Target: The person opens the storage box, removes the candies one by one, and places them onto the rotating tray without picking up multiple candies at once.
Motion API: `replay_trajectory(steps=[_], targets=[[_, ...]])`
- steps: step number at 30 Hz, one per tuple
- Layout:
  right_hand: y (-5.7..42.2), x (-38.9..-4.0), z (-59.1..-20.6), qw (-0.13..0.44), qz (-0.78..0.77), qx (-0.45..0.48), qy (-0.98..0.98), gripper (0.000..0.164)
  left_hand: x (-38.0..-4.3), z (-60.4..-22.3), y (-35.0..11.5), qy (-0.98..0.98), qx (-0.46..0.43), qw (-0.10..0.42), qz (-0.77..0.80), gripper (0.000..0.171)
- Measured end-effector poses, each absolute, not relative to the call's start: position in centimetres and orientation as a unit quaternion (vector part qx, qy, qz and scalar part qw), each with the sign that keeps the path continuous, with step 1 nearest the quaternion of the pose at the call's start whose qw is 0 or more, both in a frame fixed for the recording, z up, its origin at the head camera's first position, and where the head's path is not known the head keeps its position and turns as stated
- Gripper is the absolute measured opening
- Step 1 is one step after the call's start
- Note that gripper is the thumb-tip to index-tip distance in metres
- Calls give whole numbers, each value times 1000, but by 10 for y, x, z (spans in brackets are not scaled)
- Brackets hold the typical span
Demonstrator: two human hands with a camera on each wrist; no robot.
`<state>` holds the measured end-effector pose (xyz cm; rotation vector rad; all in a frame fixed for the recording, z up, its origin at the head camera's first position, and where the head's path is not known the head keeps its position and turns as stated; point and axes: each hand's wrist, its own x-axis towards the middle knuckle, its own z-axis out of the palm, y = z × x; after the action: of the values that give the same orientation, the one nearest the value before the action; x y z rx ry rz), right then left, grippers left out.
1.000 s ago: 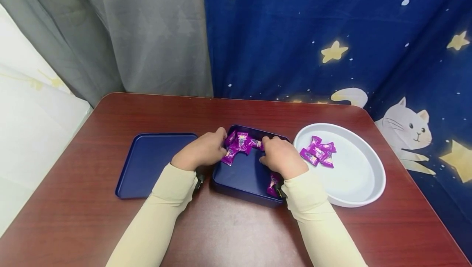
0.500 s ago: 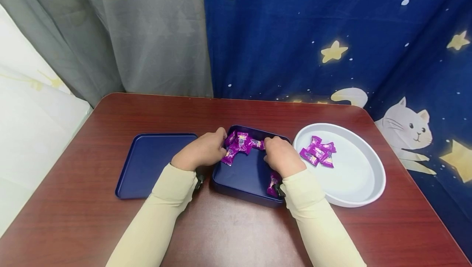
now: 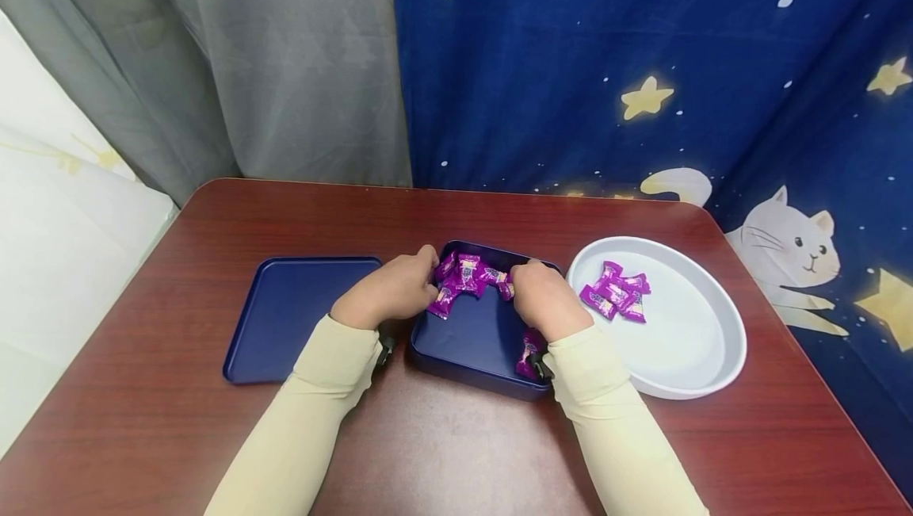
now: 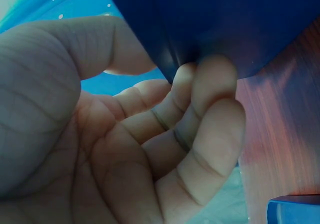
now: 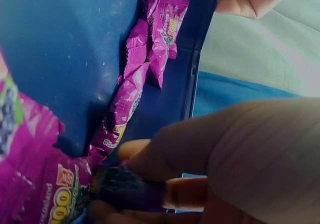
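An open dark-blue box (image 3: 471,380) sits mid-table, slightly turned. My left hand (image 3: 396,286) grips its far left corner; in the left wrist view the fingers (image 4: 215,84) curl against the outer wall and the thumb is partly hidden behind the edge. Several purple-wrapped candies (image 3: 467,273) lie along the box's far side. Reaching in at the right, my right hand (image 3: 545,298) pinches a wrapped candy (image 5: 125,181), shadowed between thumb and fingers in the right wrist view. Another purple candy (image 3: 528,353) lies at the box's near right corner, under the right wrist.
A round white tray (image 3: 685,349) stands close to the box's right side, with a small pile of purple candies (image 3: 619,292) at its left. Left of the box lies a flat dark-blue lid (image 3: 285,326). Curtains (image 3: 535,64) hang behind the brown table (image 3: 143,349).
My right hand has drawn its fingers together and shifted slightly right, and a purple candy now shows by its fingertips. The left hand stays on the box.
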<state>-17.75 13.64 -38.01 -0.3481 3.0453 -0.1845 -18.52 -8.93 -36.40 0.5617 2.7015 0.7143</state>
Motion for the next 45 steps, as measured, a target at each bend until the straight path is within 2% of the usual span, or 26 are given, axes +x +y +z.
replay_trajectory(steps=[7, 16, 27, 36, 45], targets=[[137, -178, -379, -24, -74, -122, 989, 16, -186, -364, -90, 938, 199, 142, 246, 36], [138, -180, -374, -34, -101, -133, 985, 14, -185, -364, -90, 937, 198, 145, 250, 36], [137, -180, -370, -88, -121, -149, 978, 11, -185, -365, -91, 938, 201, 140, 246, 37], [136, -179, -369, -55, -144, -158, 975, 18, -186, -363, -91, 937, 208, 137, 245, 36], [134, -178, -367, 0, -140, -157, 978, 33, -186, -363, -91, 936, 207, 139, 246, 36]])
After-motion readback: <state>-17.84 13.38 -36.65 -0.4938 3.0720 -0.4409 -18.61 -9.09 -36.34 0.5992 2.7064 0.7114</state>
